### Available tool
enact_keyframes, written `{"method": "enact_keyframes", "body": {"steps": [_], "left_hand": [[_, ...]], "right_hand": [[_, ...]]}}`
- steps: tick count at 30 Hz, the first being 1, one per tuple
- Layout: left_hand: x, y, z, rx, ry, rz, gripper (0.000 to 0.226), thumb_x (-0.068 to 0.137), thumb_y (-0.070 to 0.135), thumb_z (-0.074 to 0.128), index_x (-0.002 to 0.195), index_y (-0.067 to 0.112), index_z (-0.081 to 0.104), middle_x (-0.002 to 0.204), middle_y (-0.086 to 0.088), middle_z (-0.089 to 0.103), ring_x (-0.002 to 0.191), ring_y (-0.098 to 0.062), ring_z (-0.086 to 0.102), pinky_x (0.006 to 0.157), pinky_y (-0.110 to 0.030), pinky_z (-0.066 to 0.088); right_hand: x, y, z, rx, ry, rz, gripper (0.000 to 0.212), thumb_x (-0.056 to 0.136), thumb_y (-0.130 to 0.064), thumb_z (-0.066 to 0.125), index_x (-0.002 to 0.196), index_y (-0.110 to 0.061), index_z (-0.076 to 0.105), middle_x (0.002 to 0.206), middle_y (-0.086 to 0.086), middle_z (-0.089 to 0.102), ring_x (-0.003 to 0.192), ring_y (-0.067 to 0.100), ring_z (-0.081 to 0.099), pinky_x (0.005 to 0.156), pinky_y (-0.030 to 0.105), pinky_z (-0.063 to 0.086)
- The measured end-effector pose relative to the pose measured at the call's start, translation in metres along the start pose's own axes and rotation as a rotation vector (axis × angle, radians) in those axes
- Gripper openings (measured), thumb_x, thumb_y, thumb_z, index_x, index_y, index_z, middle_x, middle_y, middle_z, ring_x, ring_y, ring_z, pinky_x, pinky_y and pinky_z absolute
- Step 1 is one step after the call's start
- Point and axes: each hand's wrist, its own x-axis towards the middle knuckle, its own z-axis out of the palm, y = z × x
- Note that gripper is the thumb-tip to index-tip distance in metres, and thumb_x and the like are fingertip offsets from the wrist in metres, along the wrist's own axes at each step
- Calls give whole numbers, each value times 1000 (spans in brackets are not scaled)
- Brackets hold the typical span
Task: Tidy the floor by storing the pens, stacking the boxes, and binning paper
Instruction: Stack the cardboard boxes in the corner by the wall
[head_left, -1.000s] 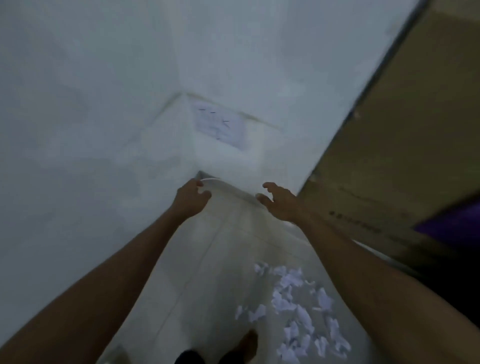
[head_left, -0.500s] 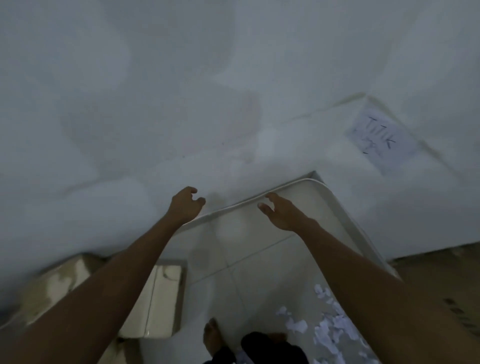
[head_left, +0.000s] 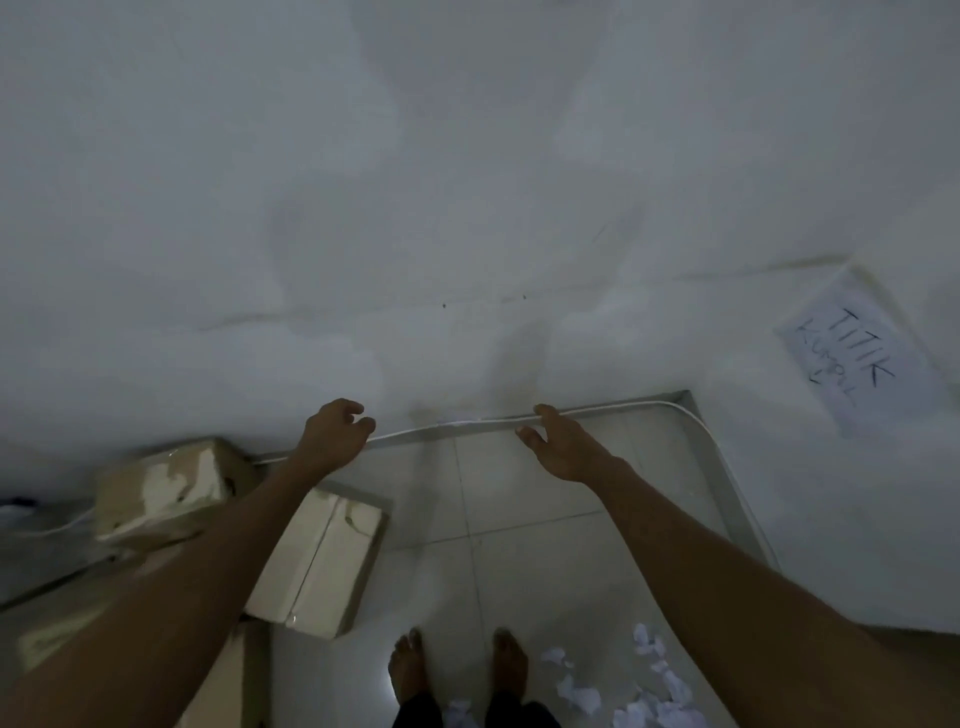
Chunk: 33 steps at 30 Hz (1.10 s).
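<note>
Tiled floor (head_left: 524, 582) holds scattered boxes (head_left: 317, 564) and paper scraps (head_left: 652, 686); left hand (head_left: 335, 439) and right hand (head_left: 566, 447) extend empty, fingers relaxed, apparently ready for pickup.

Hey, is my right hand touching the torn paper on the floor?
Apart. The head view shows the right hand open and empty, held out ahead, while the paper scraps lie down by the feet, bare floor tiles between.
</note>
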Motion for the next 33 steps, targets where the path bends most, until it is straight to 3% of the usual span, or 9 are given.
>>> {"method": "enact_keyframes", "body": {"steps": [5, 10, 13, 18, 21, 24, 27, 30, 33], "left_hand": [[-13, -10, 0, -13, 44, -53, 41, 90, 26, 58, 126, 5, 56, 128, -18, 58, 118, -33, 53, 102, -37, 40], [-37, -24, 6, -67, 97, -105, 38, 89, 21, 60, 122, 1, 58, 124, -18, 60, 116, -31, 55, 98, -34, 41], [-52, -36, 7, -99, 110, -133, 36, 88, 19, 61, 119, 0, 60, 120, -19, 62, 114, -31, 57, 96, -32, 42], [-76, -71, -6, -215, 139, -238, 38, 88, 22, 61, 121, 3, 57, 120, -17, 61, 114, -31, 57, 99, -37, 45], [-88, -97, -22, -229, 179, -266, 37, 90, 23, 58, 122, 4, 57, 123, -14, 60, 116, -30, 55, 96, -33, 41], [-97, -132, -41, -259, 201, -290, 28, 86, 24, 56, 103, 4, 64, 106, -12, 64, 101, -26, 59, 90, -38, 46], [-112, -170, -63, -284, 252, -293, 10, 85, 20, 54, 82, 12, 56, 83, -9, 54, 82, -19, 53, 75, -33, 43], [-128, -211, -83, -331, 301, -355, 13, 91, 13, 53, 89, 6, 64, 87, -4, 58, 91, -20, 54, 72, -26, 40], [-144, -263, -103, -357, 325, -439, 27, 91, 19, 56, 112, 4, 61, 113, -7, 62, 111, -27, 56, 90, -32, 43]], "right_hand": [[9, 1, 7, -29, -49, -57, 61, 94, -52, 43, 137, -9, 35, 131, 18, 53, 122, 33, 51, 99, 40, 43], [16, -13, 15, -91, -131, -135, 58, 95, -52, 41, 135, -11, 36, 126, 17, 59, 118, 30, 55, 94, 37, 43], [17, -29, 24, -113, -176, -205, 53, 97, -47, 41, 138, -14, 37, 129, 16, 58, 121, 31, 53, 94, 35, 41], [21, -66, 50, -180, -250, -244, 65, 93, -56, 39, 140, -11, 34, 135, 18, 53, 122, 33, 52, 97, 39, 42], [21, -99, 71, -218, -265, -281, 64, 94, -55, 39, 139, -10, 35, 134, 18, 53, 122, 33, 51, 98, 39, 42], [17, -135, 98, -241, -295, -316, 64, 94, -55, 39, 139, -9, 34, 132, 18, 54, 122, 33, 51, 98, 38, 41], [7, -173, 133, -253, -336, -349, 64, 95, -53, 40, 141, -9, 34, 135, 18, 52, 125, 33, 49, 100, 37, 39], [-7, -208, 161, -262, -372, -370, 63, 97, -50, 38, 143, -8, 32, 138, 18, 50, 129, 32, 46, 102, 36, 36], [-17, -240, 192, -260, -402, -382, 64, 96, -52, 37, 143, -8, 32, 134, 18, 53, 125, 31, 49, 96, 32, 38]]}}
